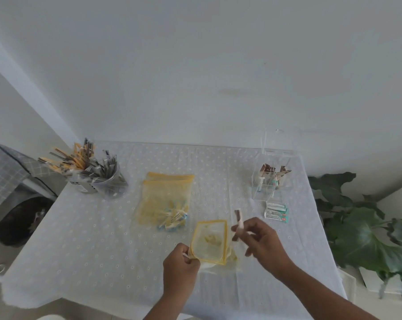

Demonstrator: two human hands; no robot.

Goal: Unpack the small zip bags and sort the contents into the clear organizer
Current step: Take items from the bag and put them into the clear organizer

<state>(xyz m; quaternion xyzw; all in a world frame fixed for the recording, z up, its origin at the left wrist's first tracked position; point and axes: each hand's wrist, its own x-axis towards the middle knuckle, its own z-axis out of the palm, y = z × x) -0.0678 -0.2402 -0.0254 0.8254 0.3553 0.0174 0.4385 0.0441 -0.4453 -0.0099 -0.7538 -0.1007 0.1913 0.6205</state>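
Observation:
My left hand [180, 264] pinches the lower left corner of a small yellow-edged mesh zip bag [210, 242], held up just above the table. My right hand [257, 239] grips a thin brown-and-white sachet [238, 221], lifted to the right of the bag. A stack of larger yellow zip bags [165, 202] with yellow and blue packets inside lies in the middle of the table. The clear organizer [270, 179] stands at the far right with brown sachets and white-green packets in its compartments.
A few white-green packets [276, 211] lie in front of the organizer. A clear cup [98, 181] full of long sachets stands at the far left. A leafy plant [366, 229] is beyond the table's right edge, a dark round bin [20, 220] to the left.

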